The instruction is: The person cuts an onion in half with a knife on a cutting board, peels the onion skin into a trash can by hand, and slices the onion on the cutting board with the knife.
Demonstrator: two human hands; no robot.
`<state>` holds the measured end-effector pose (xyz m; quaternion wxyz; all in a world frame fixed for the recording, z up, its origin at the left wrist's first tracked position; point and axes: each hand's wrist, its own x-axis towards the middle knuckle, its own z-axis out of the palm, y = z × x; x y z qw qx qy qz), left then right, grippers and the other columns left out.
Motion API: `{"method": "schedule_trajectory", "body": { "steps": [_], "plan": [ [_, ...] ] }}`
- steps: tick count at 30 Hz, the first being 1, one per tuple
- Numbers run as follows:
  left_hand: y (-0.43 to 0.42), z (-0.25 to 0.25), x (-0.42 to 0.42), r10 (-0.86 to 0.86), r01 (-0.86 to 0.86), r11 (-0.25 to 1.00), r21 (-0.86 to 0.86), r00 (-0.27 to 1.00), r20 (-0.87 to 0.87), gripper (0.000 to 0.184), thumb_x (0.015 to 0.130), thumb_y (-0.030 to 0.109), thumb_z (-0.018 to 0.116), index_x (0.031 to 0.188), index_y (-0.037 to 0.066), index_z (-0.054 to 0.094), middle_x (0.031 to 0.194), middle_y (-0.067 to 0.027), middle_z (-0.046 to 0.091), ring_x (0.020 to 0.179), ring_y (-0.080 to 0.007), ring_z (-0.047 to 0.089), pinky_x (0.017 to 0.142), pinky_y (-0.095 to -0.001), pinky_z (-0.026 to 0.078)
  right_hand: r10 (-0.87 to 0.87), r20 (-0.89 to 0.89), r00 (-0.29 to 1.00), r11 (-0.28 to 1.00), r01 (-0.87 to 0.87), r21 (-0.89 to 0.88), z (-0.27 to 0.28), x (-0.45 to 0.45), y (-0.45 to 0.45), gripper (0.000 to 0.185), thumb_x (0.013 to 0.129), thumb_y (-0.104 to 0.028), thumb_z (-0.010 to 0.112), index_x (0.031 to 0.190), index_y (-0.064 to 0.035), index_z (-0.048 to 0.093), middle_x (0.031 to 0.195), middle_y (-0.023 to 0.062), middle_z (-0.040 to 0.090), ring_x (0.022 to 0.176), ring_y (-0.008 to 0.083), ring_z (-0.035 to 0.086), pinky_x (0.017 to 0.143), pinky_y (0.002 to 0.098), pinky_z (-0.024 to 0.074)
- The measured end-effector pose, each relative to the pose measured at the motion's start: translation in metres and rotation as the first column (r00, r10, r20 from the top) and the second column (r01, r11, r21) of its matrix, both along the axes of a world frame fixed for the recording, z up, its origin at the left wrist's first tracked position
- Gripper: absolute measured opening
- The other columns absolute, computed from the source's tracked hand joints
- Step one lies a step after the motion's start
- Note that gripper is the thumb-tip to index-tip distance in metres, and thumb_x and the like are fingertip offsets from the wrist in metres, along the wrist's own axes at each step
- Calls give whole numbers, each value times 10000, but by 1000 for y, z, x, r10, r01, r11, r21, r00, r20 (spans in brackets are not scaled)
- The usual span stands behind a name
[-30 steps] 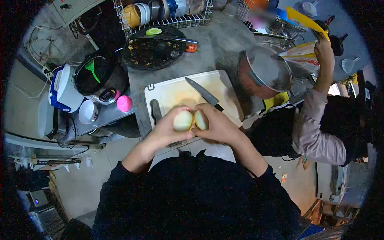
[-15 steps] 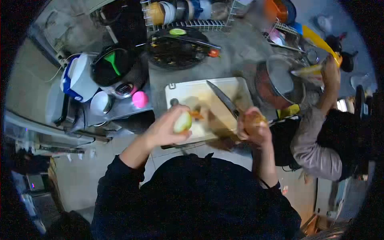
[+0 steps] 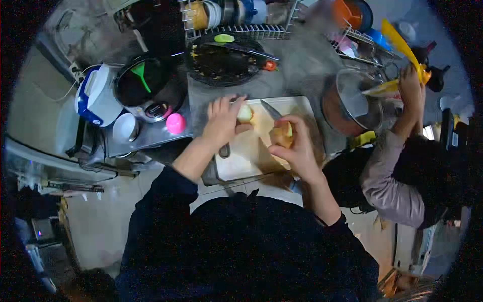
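Note:
My left hand [image 3: 221, 121] is over the upper left of the white cutting board [image 3: 236, 168], fingers spread beside a pale peeled onion half [image 3: 245, 114]. Whether the palm still touches that half is hard to see. Over the board's right part, my right hand [image 3: 299, 146] has its thumb and fingers closed around the other onion piece [image 3: 283, 135], which shows brownish skin. A knife [image 3: 270, 109] lies on the board, its blade pointing up and left, its handle hidden behind my right hand.
Beyond the board sits a dark round board [image 3: 221, 63] with a cut green piece [image 3: 224, 38] and a red tomato piece [image 3: 270, 66]. A large pot [image 3: 334, 103] stands right, near a co-worker's arm [image 3: 410, 100]. At left are a cooker [image 3: 136, 88] and pink cup [image 3: 175, 123].
The onion halves, together a second ago, are now apart. My left hand has moved up the board with its fingers opened; my right hand has swung out right and come back over the board.

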<state>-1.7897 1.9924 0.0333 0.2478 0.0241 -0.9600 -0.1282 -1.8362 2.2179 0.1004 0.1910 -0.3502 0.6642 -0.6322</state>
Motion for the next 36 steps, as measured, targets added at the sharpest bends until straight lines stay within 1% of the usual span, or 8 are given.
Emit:
{"method": "schedule_trajectory", "body": {
  "steps": [4,6,7,11,16,19,23,36],
  "plan": [
    [54,9,21,-177,192,746,637,980,-88,649,873,414,680,1379,83,444,1258,-166,527,1071,-319,577,913,-410,482,-141,-248,958,990,140,-21,-13,-1,1,698,739,-179,815,1288,-67,399,1203,84,476,1143,197,475,984,331,389],
    [88,43,42,-309,-18,-46,999,951,3,557,933,388,612,1366,80,446,1239,-139,546,1051,-270,595,860,-386,510,-204,-340,918,977,211,-17,-16,2,7,725,732,-203,826,1296,-67,392,1209,86,476,1142,198,477,984,333,391],
    [96,50,44,-390,-196,-448,872,921,7,512,963,376,578,1359,78,447,1229,-125,556,1041,-246,604,834,-375,523,-219,-400,890,973,229,-25,-17,2,10,696,733,-210,827,1275,-61,418,1203,92,491,1130,208,493,971,337,400],
    [93,40,30,-464,-140,-595,791,864,-196,387,1012,302,502,1315,64,466,1218,-100,565,1007,-202,618,774,-327,544,-242,-558,794,961,276,-24,-9,-2,36,584,744,-217,820,1206,-47,505,1166,113,538,1085,244,539,930,352,431],
    [109,42,18,-605,-344,-403,848,795,34,352,1015,306,476,1274,67,484,1196,-106,579,1037,-222,615,844,-349,535,-174,-691,702,950,305,71,18,25,86,373,791,-163,773,1115,-52,627,1080,141,594,1014,297,585,863,369,477],
    [151,58,17,-635,-415,-650,637,757,-155,378,1007,371,465,1259,91,497,1167,-95,588,1035,-231,608,906,-376,506,-198,-742,641,929,363,66,19,43,114,335,800,-133,756,1113,-67,656,1053,147,606,989,307,595,840,373,493],
    [201,63,23,-791,-581,-526,621,602,-108,402,996,406,431,1237,104,540,1154,-73,621,1043,-223,600,941,-390,470,-292,-769,568,872,488,30,5,80,163,373,786,-109,755,1146,-88,662,1040,142,612,958,308,607,818,377,509],
    [435,14,110,-977,-691,142,708,-212,-11,382,1013,401,390,1157,76,530,1111,-85,600,1055,-234,579,957,-424,450,-601,-782,166,131,985,108,-33,307,307,210,780,-88,706,950,-14,607,935,152,615,831,336,616,723,412,517]
  ]
}}
